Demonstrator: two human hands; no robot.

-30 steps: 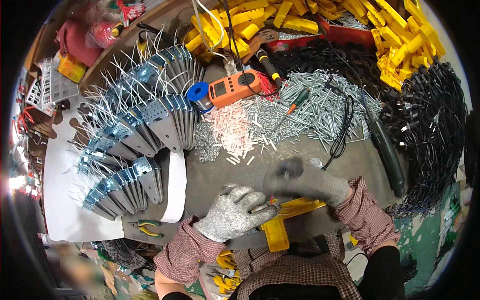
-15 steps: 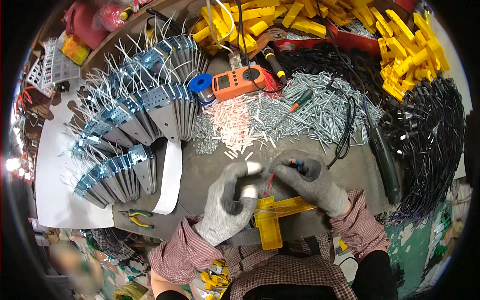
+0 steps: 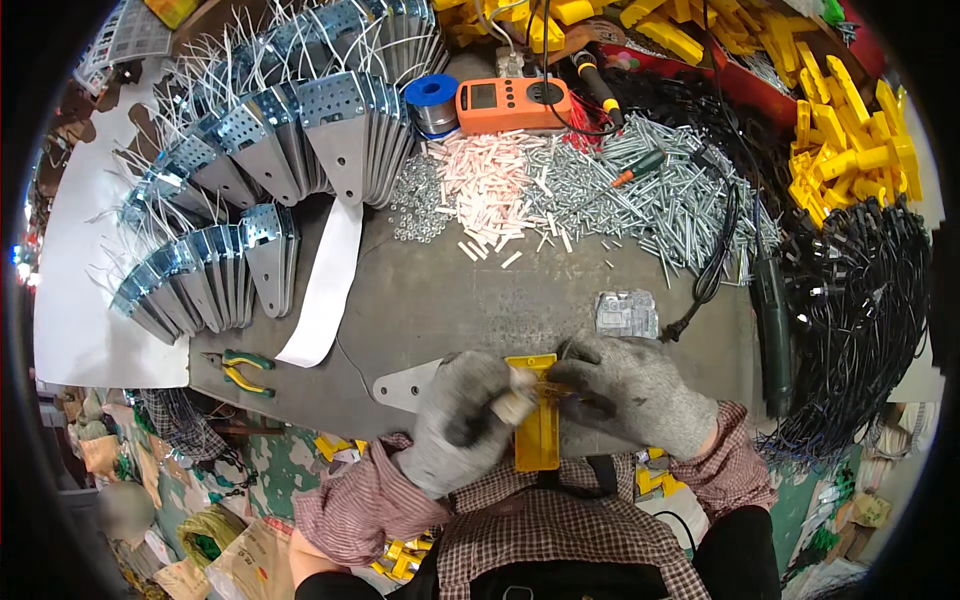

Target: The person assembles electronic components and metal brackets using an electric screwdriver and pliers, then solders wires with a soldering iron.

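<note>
Left hand: the left hand, in a grey glove, is curling its fingers around a small pale piece and is pinching it against the yellow part.
Right hand: the right hand, also gloved in grey, is lying flat over the right side of the yellow part, its fingers pressed together and pointing to the left; what it is gripping under them I cannot tell.
Yellow part: the yellow part is a long plastic piece lying on the bench near its front edge, between both hands and touching them.
Plate: a flat metal plate is lying just beside the left hand, partly under it.
Pliers: pliers with green and yellow handles are resting at the left front of the bench.
Brackets: many metal brackets with white wires are standing in fanned rows at the back left.
Meter: an orange meter is sitting at the back, next to a solder spool.
Small parts: a pile of pale sleeves and a pile of screws are spreading across the middle.
Yellow pieces: more yellow pieces are piling at the right, above black cables.
</note>
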